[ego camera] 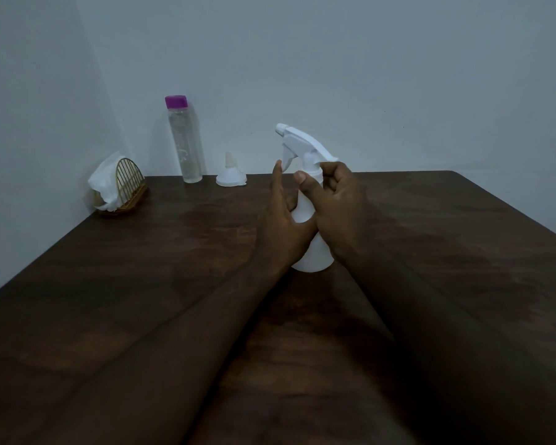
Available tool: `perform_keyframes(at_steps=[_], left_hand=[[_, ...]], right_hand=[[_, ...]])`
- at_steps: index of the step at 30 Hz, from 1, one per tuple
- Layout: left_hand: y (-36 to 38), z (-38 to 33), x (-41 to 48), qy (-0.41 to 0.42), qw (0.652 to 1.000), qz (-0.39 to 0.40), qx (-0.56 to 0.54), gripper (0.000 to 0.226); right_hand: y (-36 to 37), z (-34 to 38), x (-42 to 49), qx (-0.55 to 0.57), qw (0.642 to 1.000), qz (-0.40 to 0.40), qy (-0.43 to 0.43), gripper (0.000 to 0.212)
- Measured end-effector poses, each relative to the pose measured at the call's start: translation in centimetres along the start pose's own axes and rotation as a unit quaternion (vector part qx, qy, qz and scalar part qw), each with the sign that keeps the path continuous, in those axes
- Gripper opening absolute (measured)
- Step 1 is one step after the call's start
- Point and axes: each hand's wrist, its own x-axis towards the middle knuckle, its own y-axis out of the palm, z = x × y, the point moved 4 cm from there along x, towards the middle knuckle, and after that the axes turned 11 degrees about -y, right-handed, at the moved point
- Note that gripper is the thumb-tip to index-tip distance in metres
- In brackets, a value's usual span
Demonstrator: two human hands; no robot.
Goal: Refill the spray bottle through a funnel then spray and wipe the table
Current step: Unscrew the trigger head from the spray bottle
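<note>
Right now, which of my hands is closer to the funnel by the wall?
Left. Your left hand holds the spray bottle on the side facing the funnel. Your right hand grips the bottle's neck on the opposite side, farther from it.

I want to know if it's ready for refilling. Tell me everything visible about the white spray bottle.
The spray bottle is white, apparently matte plastic, with a rounded body and its trigger head in place, nozzle toward the picture's left. It stands upright near the middle of the dark wooden table. The left hand wraps its body; the right hand grips the collar under the head. Fill level not visible.
</note>
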Motion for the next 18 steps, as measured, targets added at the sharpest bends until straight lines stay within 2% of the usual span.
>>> perform_keyframes(at_steps=[5, 8, 11, 14, 18], left_hand=[[-0.3, -0.3, -0.3, 0.004, 1.0, 0.0, 0.002, 0.101], [-0.2, -0.4, -0.3, -0.006, 1.0, 0.004, -0.012, 0.101], [0.0, -0.4, -0.5, -0.006, 1.0, 0.012, -0.023, 0.102], [0.1, -0.6, -0.7, -0.02, 0.999, 0.021, -0.042, 0.104], [-0.2, -0.8, -0.8, -0.015, 0.999, 0.015, -0.028, 0.102]], right_hand=[[-0.4, 0.7, 0.2, 0.013, 0.997, 0.079, 0.002, 0.014], [-0.5, 0.8, 0.2, 0.024, 0.996, 0.084, 0.007, 0.014], [-0.6, 0.4, 0.0, 0.053, 0.998, 0.012, 0.019, 0.03], [-1.5, 0.3, -0.2, -0.002, 0.996, -0.09, 0.0, 0.02], [-1.5, 0.6, -0.6, -0.041, 0.99, -0.131, -0.009, 0.025]])
